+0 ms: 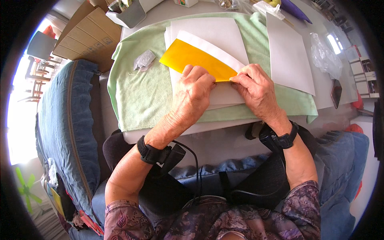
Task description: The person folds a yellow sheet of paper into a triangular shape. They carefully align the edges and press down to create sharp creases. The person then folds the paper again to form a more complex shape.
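Observation:
Both hands pinch the near edge of a glossy yellow sheet point(199, 58), which has a white strip point(211, 48) along its far side. My left hand point(195, 90) holds the edge with curled fingers near its middle. At the sheet's right corner, my right hand point(256, 90) grips between thumb and fingertips. White paper sheets point(210, 27) lie in a stack beneath, on a light green towel point(141, 99). To the left on the towel rests a small crumpled grey piece point(144, 60), fabric or paper. Another white sheet point(288, 57) lies to the right.
A cardboard box point(90, 39) and a grey organiser point(127, 15) stand at the back left. Clear plastic film point(325, 55) and a dark phone-like object point(336, 93) lie on the table at right. A blue denim-covered armrest point(66, 120) flanks the left side.

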{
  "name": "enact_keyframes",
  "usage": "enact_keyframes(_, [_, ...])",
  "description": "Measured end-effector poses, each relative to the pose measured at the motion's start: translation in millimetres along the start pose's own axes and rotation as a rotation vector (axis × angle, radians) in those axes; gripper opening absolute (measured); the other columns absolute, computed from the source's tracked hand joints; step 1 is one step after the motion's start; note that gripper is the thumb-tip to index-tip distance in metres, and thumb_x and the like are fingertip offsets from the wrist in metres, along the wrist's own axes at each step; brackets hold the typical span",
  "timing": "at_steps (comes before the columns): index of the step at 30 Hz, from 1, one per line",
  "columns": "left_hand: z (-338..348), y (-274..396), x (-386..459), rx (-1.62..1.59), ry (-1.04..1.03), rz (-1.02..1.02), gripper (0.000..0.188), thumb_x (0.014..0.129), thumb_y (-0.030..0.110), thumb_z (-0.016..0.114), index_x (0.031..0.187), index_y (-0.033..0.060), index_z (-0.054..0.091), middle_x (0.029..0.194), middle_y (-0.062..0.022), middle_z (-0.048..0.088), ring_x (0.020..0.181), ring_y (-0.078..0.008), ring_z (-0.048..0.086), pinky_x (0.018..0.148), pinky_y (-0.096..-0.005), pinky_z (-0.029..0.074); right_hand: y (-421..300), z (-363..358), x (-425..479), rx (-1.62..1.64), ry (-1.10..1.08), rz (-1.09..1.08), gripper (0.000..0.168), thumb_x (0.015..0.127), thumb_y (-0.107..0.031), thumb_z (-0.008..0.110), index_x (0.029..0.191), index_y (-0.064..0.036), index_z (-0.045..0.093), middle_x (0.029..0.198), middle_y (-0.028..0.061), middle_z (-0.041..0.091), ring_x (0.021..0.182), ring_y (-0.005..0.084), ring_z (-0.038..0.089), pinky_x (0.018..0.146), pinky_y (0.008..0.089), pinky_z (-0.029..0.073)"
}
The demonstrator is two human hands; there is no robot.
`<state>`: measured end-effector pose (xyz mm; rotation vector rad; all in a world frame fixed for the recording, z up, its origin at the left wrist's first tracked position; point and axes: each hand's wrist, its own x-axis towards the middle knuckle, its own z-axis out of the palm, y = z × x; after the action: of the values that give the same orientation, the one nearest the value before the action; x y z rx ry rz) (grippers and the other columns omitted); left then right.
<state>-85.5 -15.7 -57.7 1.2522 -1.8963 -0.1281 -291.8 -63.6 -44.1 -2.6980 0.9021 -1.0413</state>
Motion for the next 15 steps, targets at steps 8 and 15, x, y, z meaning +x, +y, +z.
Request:
enact_keyframes(8, [0.7,4.6,-1.1,0.030,-0.006,-0.180,0.009,0.076,0.005,0.073,0.083,0.0029,0.067,0.089,-0.0118,0.060,0.086,-0.0347,0.055,0.076,-0.0432,0.047,1.0,3.3,1.0,0.049,-0.016,0.109,0.015,0.076,-0.003,0.076,0.088,-0.005,0.065,0.088,0.0063,0.057,0.086,0.0257,0.057,0.076,0.0378,0.050])
enact_keyframes(15, [1.6,1.8,1.3,0.031,-0.005,-0.189,0.010,0.077,0.006,0.073,0.084,0.0017,0.068,0.092,-0.0124,0.060,0.091,-0.0349,0.055,0.079,-0.0444,0.047,2.9,5.8,4.2,0.045,-0.047,0.159,0.013,0.080,-0.008,0.074,0.089,-0.005,0.065,0.088,0.0066,0.058,0.087,0.0256,0.057,0.078,0.0388,0.049])
